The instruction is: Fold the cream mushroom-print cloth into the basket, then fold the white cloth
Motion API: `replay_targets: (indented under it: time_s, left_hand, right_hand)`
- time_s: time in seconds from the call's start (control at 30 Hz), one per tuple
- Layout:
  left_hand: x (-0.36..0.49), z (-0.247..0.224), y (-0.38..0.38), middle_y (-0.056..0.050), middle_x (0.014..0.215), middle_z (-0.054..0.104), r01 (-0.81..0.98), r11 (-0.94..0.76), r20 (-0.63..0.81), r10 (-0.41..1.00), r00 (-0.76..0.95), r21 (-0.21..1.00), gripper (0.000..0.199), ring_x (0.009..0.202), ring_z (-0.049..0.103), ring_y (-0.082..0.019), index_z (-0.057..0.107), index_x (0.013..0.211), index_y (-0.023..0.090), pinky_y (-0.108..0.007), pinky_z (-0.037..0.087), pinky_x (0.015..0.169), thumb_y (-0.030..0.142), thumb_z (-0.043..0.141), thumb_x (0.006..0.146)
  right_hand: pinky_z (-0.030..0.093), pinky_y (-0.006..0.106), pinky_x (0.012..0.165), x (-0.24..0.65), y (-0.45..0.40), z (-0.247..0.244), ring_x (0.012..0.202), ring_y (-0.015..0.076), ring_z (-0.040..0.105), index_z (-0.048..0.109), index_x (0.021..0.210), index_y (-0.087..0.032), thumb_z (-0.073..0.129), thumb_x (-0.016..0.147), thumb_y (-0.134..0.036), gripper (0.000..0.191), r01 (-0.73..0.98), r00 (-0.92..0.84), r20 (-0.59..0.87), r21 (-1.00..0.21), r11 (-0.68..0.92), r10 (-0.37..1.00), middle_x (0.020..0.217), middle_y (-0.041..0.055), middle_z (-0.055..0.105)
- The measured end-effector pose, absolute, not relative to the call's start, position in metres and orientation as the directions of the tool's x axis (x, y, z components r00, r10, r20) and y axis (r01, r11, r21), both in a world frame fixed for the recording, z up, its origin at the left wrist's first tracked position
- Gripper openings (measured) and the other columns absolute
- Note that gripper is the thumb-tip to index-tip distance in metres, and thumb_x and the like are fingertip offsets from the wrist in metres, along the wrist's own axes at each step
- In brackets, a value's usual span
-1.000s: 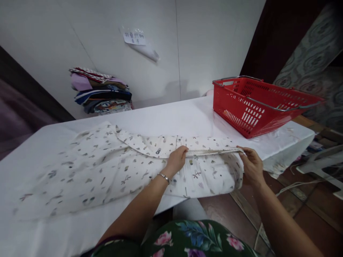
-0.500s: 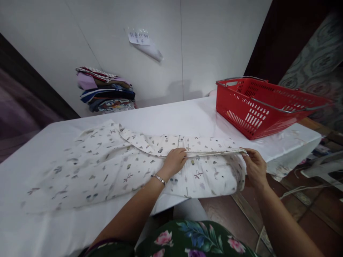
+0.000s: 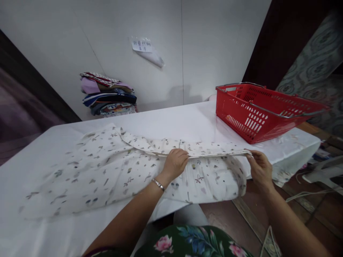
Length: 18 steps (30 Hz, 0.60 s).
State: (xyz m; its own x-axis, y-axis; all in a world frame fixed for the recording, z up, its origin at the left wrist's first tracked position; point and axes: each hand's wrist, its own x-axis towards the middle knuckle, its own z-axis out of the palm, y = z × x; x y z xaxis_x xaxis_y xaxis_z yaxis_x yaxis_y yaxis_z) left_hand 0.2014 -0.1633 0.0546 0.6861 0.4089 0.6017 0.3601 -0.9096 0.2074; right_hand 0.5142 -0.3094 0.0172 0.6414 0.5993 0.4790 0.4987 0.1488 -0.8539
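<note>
A white cloth (image 3: 102,171) printed with small starfish, shells and other little shapes lies spread along the table. Its far part is folded over toward me, and the folded edge runs across the middle. My left hand (image 3: 175,163), with a bracelet on the wrist, is closed on that edge near the centre; the fingertips are partly hidden. At the right end, my right hand (image 3: 260,169) pinches the corner of the folded edge between thumb and fingers, just past the side of the lower layer. The cloth's near side reaches the table's front edge.
A red plastic basket (image 3: 241,114) with metal handles stands at the table's back right. Against the wall at the back left is a stack of folded clothes (image 3: 109,94). The white-covered table (image 3: 171,119) ends at the right, where a white plastic chair (image 3: 324,175) stands.
My right hand has moved slightly right with the cloth's corner, drawing the folded edge along. My left hand stays on the edge. The whole view has shifted a little.
</note>
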Motion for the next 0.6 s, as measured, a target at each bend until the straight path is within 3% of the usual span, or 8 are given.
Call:
replay_targets:
  time_s: [0.1,0.27,0.47,0.53,0.6]
  left_hand:
    - [0.202,0.055,-0.161,-0.004,0.089,0.067,0.367,-0.904,0.588,0.424,0.689,0.221,0.017,0.09,0.057,-0.017,0.062,0.085,0.019,-0.037,0.042,0.083,0.022,0.046,0.089]
    - [0.202,0.054,-0.16,-0.002,0.085,0.067,0.411,-0.855,0.575,0.517,0.634,0.315,0.009,0.085,0.058,-0.016,0.061,0.082,0.021,-0.034,0.042,0.08,0.021,0.052,0.085]
    - [0.205,0.052,-0.161,-0.001,0.08,0.065,0.456,-0.789,0.541,0.615,0.574,0.412,0.006,0.08,0.058,-0.016,0.058,0.078,0.02,-0.032,0.043,0.078,0.02,0.056,0.082]
    - [0.205,0.053,-0.16,-0.001,0.083,0.066,0.471,-0.774,0.532,0.633,0.562,0.423,0.004,0.081,0.058,-0.016,0.059,0.084,0.02,-0.032,0.044,0.078,0.02,0.056,0.082]
    - [0.206,0.055,-0.158,-0.002,0.091,0.066,0.485,-0.771,0.512,0.636,0.577,0.411,0.014,0.084,0.059,-0.017,0.058,0.097,0.021,-0.033,0.044,0.079,0.02,0.054,0.083]
  right_hand:
    - [0.044,0.039,0.088,0.518,-0.31,0.023,0.09,0.0199,0.059,0.061,0.094,-0.02,0.06,0.077,-0.044,0.029,0.56,0.585,0.444,-0.827,0.059,0.679,0.093,0.0048,0.065]
    - [0.044,0.038,0.087,0.524,-0.312,0.026,0.088,0.0194,0.058,0.059,0.093,-0.021,0.059,0.078,-0.047,0.03,0.582,0.586,0.463,-0.812,0.052,0.665,0.091,0.004,0.063]
    - [0.046,0.033,0.077,0.522,-0.31,0.024,0.079,0.017,0.058,0.057,0.091,-0.021,0.06,0.077,-0.045,0.028,0.487,0.618,0.423,-0.868,0.099,0.663,0.083,0.002,0.061]
    - [0.046,0.032,0.075,0.522,-0.308,0.026,0.077,0.017,0.057,0.057,0.089,-0.021,0.06,0.076,-0.045,0.028,0.518,0.596,0.422,-0.852,0.074,0.683,0.081,0.0017,0.061]
    - [0.044,0.033,0.075,0.523,-0.306,0.031,0.077,0.0176,0.056,0.058,0.088,-0.021,0.058,0.077,-0.046,0.028,0.591,0.579,0.453,-0.806,0.034,0.678,0.081,0.0018,0.061]
